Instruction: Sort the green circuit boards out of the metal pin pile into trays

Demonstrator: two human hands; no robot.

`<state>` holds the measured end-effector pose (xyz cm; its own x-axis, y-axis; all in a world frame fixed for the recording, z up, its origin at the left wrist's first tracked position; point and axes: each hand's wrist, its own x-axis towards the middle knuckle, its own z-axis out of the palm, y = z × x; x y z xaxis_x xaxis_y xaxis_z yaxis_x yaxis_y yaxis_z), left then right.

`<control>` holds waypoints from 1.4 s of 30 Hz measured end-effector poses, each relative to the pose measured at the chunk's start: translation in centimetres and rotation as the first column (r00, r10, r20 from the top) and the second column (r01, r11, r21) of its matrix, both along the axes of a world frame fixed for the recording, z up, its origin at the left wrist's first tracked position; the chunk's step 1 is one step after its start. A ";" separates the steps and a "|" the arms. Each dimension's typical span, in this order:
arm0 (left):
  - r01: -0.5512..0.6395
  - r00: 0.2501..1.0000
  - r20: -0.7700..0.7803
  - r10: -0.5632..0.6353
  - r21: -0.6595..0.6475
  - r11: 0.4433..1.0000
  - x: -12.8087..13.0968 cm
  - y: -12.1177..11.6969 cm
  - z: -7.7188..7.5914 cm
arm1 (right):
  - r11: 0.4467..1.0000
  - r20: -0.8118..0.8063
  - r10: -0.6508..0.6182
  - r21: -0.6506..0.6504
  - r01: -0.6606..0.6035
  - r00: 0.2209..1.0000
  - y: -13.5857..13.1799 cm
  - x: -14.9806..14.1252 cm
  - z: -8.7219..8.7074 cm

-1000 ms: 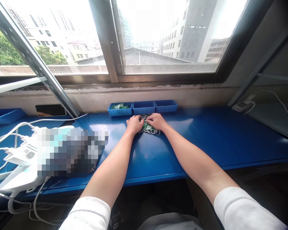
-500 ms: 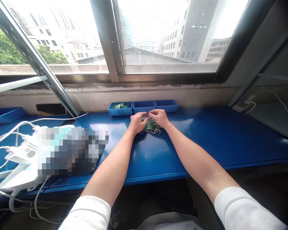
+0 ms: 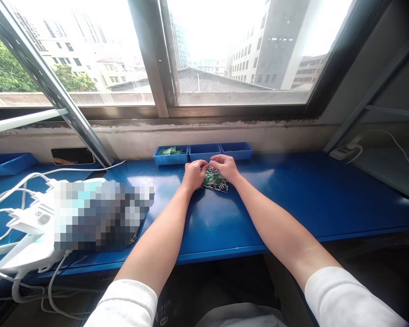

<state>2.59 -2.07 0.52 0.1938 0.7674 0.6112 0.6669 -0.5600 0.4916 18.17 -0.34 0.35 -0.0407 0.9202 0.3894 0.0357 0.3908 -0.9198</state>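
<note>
A pile of small metal and green parts (image 3: 214, 180) lies on the blue worktable (image 3: 279, 200), just in front of three small blue bins. My left hand (image 3: 193, 173) and my right hand (image 3: 225, 166) are both over the far edge of the pile, fingers curled and pinched toward each other. What the fingertips hold is too small to make out. The left bin (image 3: 171, 155) holds green pieces; the middle bin (image 3: 204, 152) and the right bin (image 3: 236, 150) look nearly bare.
A blurred object with white chargers and cables (image 3: 30, 218) fills the left of the table. Another blue tray (image 3: 7, 162) sits far left. A white power strip (image 3: 344, 150) lies at the right by the window ledge.
Both hands have lifted off the pile, where they lay flatter, and drawn together at its far edge in a pinching pose. The pile has hardly shifted.
</note>
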 end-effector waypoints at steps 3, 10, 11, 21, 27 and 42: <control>-0.020 1.000 -0.003 0.020 -0.016 1.000 -0.1 0.1 0.0 | 0.999 0.026 -0.003 0.044 0.001 1.000 -0.2 -0.1 0.0; -0.113 0.993 0.030 0.113 -0.021 0.993 -0.2 0.4 -0.3 | 0.995 0.147 -0.064 0.090 0.051 0.987 -0.3 0.2 0.1; -0.152 0.987 0.040 0.153 -0.027 0.988 -0.2 0.5 -0.3 | 0.991 0.182 -0.101 0.110 0.082 0.978 -0.2 0.3 0.3; -0.364 0.930 -0.016 0.367 -0.176 0.914 0.0 0.8 -0.7 | 0.897 0.752 -0.423 0.269 0.350 0.505 1.2 0.3 1.2; -0.363 0.932 -0.069 0.357 -0.210 0.908 0.0 0.8 -0.9 | 0.939 0.858 -0.292 0.173 0.298 0.422 1.4 0.3 0.4; -0.306 0.941 -0.220 0.256 -0.234 0.923 -0.3 0.9 -1.2 | 0.952 0.811 -0.306 0.248 0.180 0.499 -0.2 0.3 -0.1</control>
